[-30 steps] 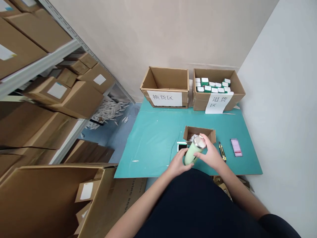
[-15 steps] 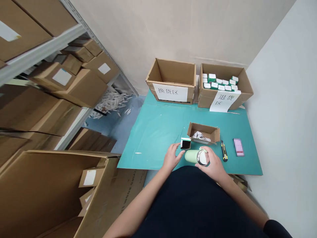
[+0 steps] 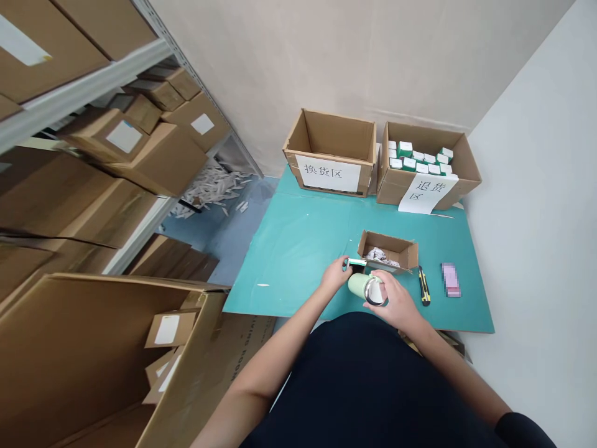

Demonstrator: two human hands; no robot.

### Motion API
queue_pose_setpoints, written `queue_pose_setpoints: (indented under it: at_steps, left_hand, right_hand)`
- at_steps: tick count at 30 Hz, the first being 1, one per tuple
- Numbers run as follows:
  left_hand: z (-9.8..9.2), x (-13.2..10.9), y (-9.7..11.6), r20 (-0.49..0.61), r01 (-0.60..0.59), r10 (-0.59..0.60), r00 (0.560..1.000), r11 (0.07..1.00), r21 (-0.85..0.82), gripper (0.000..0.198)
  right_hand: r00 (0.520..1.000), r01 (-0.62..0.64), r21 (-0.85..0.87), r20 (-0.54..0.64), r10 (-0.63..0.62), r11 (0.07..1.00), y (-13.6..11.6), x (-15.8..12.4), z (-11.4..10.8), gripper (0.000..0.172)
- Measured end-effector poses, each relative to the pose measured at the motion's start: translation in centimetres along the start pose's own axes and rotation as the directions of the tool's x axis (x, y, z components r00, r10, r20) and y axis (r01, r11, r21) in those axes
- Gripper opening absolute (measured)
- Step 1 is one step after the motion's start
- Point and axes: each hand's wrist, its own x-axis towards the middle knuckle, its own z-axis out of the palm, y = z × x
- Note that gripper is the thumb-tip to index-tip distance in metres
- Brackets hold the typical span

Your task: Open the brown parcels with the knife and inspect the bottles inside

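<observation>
My right hand (image 3: 396, 300) is wrapped round a pale green bottle (image 3: 358, 285), which lies tilted with its silver-rimmed end toward me. At the bottle's far side is a small white-and-green box (image 3: 357, 262) with a dark open end facing me. Gripping that box by its left edge is my left hand (image 3: 336, 274). The bottle's far end is right by the box opening; whether it touches the box I cannot tell. Just beyond stands an open brown carton (image 3: 410, 256) with crumpled paper (image 3: 375, 254) in it.
A yellow-and-black box cutter (image 3: 424, 286) and a pink pixelated item (image 3: 451, 280) lie on the green table (image 3: 289, 249) to the right. At the back stand two labelled cartons, one bare inside (image 3: 293, 155), the other (image 3: 466, 171) holding several white-and-green boxes. Shelves of cartons (image 3: 158, 162) rise on the left.
My left hand has closed on the small box, having been apart from it with fingers spread. My right hand has brought the bottle slightly left and up toward the box. The view has shifted a little.
</observation>
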Motion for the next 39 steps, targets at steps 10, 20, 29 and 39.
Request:
queue_pose_setpoints:
  at_steps: [10,20,29,39]
  left_hand:
    - [0.4,0.9,-1.4,-0.032,-0.076,0.075,0.997,0.997,-0.026,0.028]
    - [0.2,3.0,-1.4,-0.014,-0.08,0.081,0.997,0.996,0.05,0.022]
    - [1.1,3.7,-3.0,-0.036,-0.135,0.134,0.99,0.99,-0.029,0.023]
    - [1.7,3.9,-3.8,-0.063,-0.209,0.205,0.977,0.976,-0.057,0.02]
  right_hand:
    - [0.998,0.055,-0.032,0.031,-0.054,0.998,0.7,2.6,0.4,0.07]
    - [0.96,0.228,-0.02,0.172,-0.222,0.973,1.5,4.4,1.0,0.061]
    - [0.905,0.338,-0.067,0.298,-0.304,0.939,1.7,6.7,0.6,0.06]
    - [0.881,0.312,-0.143,0.414,-0.23,0.939,1.7,8.6,0.1,0.071]
